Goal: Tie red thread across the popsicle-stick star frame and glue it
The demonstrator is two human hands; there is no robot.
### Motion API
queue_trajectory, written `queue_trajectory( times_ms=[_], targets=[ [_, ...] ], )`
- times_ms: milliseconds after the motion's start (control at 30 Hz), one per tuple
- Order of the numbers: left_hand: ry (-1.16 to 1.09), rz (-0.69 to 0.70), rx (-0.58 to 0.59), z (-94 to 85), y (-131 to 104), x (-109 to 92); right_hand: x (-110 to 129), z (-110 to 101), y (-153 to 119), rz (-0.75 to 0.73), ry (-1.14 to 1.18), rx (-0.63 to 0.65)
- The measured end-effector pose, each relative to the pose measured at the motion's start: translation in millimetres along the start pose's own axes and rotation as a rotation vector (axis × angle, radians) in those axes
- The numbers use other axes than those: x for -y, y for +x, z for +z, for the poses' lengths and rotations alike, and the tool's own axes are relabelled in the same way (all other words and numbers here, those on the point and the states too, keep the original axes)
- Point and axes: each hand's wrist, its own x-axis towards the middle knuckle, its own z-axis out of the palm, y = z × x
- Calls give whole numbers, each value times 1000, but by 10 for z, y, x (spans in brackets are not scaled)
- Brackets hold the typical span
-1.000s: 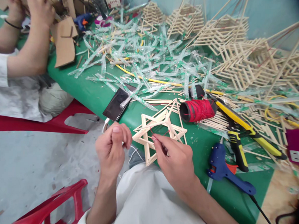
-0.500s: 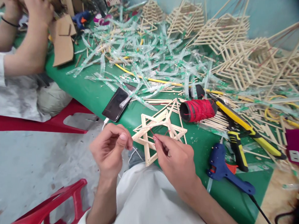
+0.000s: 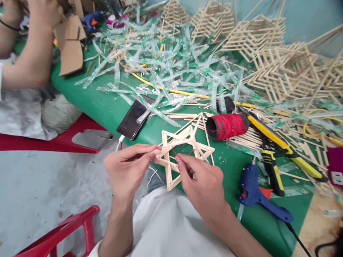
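Observation:
A six-pointed star frame of thin wooden sticks (image 3: 167, 164) rests at the table's front edge, close to my body. Red thread (image 3: 191, 152) loops across its middle opening. My right hand (image 3: 201, 183) pinches that thread over the star, thumb against forefinger. At the star's left point, my left hand (image 3: 130, 166) is closed in a pinch; whether it grips the stick tip or a thread end is hidden by the fingers. Just behind the star lies a spool of red thread (image 3: 231, 125) on a dark tube.
A blue glue gun (image 3: 250, 185) and yellow-black pliers (image 3: 272, 167) lie to the right. A phone (image 3: 136, 117) is at the left, plastic strips (image 3: 174, 64) behind it. Stacked stick frames (image 3: 282, 69) line the wall. At far left a co-worker's hands (image 3: 44, 7) handle cardboard.
My left hand has moved right and slightly up, its fingertips now over the star's left point. My right hand and the star have stayed almost still.

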Motion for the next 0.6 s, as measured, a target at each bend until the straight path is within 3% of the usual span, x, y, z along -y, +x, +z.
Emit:
queue_trajectory(
  times_ms=[600],
  targets=[
    [-147,-147,118,-14,119,11,-24,-6,-13,-28,22,19]
  ],
)
